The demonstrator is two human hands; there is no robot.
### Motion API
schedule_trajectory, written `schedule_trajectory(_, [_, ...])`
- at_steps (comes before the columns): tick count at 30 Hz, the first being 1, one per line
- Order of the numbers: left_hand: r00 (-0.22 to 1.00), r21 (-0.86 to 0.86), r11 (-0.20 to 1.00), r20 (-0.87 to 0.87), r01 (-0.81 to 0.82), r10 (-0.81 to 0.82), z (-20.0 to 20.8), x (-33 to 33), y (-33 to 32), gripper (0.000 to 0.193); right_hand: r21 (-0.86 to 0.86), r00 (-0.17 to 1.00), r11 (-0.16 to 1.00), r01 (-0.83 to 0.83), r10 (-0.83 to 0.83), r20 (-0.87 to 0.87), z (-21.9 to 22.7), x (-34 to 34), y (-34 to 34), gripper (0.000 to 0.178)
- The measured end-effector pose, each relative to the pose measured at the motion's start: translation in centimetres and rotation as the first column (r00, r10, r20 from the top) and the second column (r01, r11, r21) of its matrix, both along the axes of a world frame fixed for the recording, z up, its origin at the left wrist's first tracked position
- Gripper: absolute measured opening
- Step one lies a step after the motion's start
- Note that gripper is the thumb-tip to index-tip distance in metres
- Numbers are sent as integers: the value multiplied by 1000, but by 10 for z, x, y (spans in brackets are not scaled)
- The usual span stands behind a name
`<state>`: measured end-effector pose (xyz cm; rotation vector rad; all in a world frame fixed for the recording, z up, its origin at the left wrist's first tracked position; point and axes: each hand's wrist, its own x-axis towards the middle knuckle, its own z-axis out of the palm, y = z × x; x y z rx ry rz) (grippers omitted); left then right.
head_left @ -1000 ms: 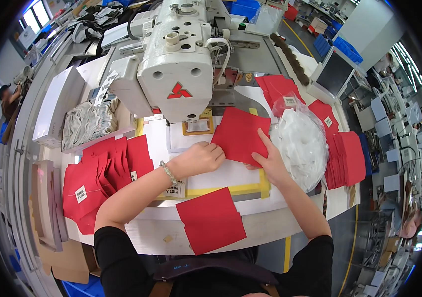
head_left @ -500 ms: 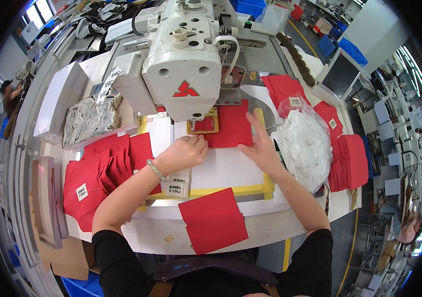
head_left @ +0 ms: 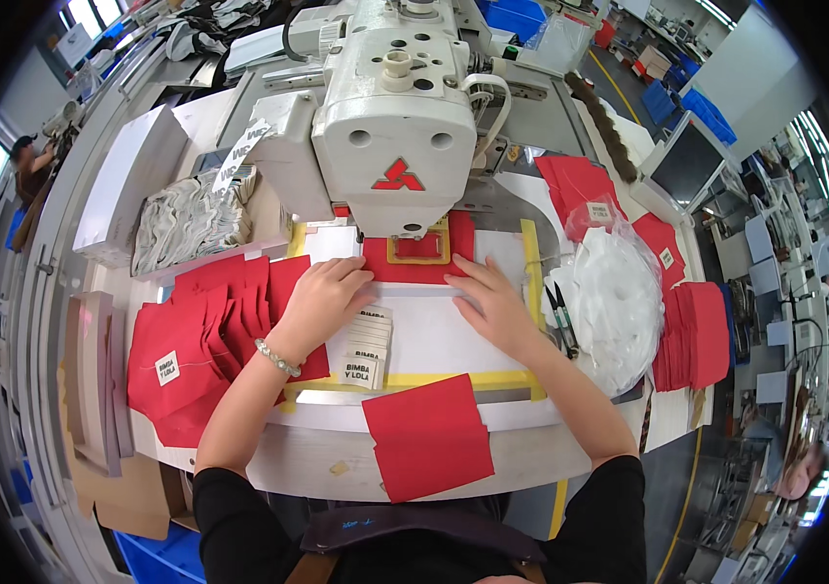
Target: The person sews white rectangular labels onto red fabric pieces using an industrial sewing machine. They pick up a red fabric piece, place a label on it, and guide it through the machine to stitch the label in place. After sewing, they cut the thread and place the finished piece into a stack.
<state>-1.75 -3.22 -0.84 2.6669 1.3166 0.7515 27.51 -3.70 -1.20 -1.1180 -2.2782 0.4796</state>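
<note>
A red fabric piece (head_left: 374, 263) lies flat beneath the white sewing machine (head_left: 390, 146), inside and around a yellow rectangular clamp frame (head_left: 419, 255). My left hand (head_left: 329, 297) touches the piece's near left corner with fingers laid flat. At its near right corner rest the fingertips of my right hand (head_left: 492, 304), fingers stretched and thumb apart. Between my hands, a little nearer me, a row of overlapping cream labels (head_left: 366, 350) lies on the white work surface. Another red piece (head_left: 431, 436) sits at the table's front edge.
Red pieces (head_left: 205, 336) with cream labels are piled at left, below a box of pale labels (head_left: 191, 229). On the right are dark-handled snips (head_left: 562, 321), a white plastic bag (head_left: 609, 311) and stacked red pieces (head_left: 697, 336). A monitor (head_left: 687, 161) stands behind.
The red piece has shifted left under the clamp frame. My left hand has gone from closed fingers to flat at its left corner; my right hand has lowered its fingers onto the right corner.
</note>
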Motion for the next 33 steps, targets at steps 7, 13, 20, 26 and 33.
schedule_trajectory(7, [993, -33, 999, 109, -32, 36, 0, -2, -7, 25, -5, 999, 1000, -8, 8, -35, -6, 1, 3, 29])
schedule_trajectory(13, [993, -30, 999, 113, -36, 39, -2, -5, -3, 22, 27, 991, 997, 78, -74, -108, -6, -4, 1, 30])
schedule_trajectory(20, [992, -52, 998, 125, -23, 29, -1, -6, -7, 20, 263, 969, 936, 232, -245, 18, 0, 0, -1, 32])
schedule_trajectory(26, [989, -69, 997, 142, -23, 33, -1, -7, -8, 18, 267, 969, 936, 231, -246, 26, 0, -1, 0, 29])
schedule_trajectory(33, [989, -57, 998, 141, -22, 30, -1, -8, -9, 15, 257, 975, 946, 199, -218, 51, 0, -3, -1, 27])
